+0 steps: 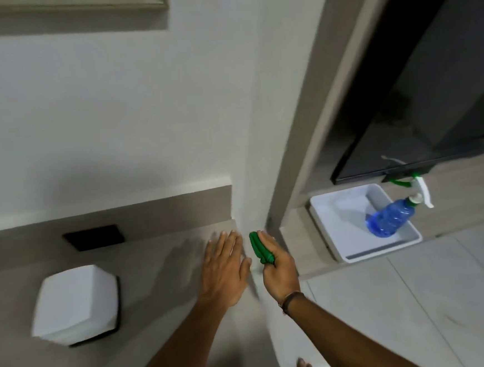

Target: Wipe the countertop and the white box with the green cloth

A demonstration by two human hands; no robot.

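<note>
My left hand (224,268) lies flat with straight fingers on the grey-brown countertop (161,276), near its right end by the white wall corner. My right hand (279,270) holds the folded green cloth (259,247) just right of that corner, close to the countertop's end. The white box (73,303) sits on a black base at the left of the countertop, well apart from both hands.
A black wall plate (94,237) is set in the backsplash behind the box. To the right, a lower shelf carries a white tray (333,219) holding a blue spray bottle (391,218). Above the shelf hangs a dark screen (404,130). Pale floor tiles (432,298) lie below.
</note>
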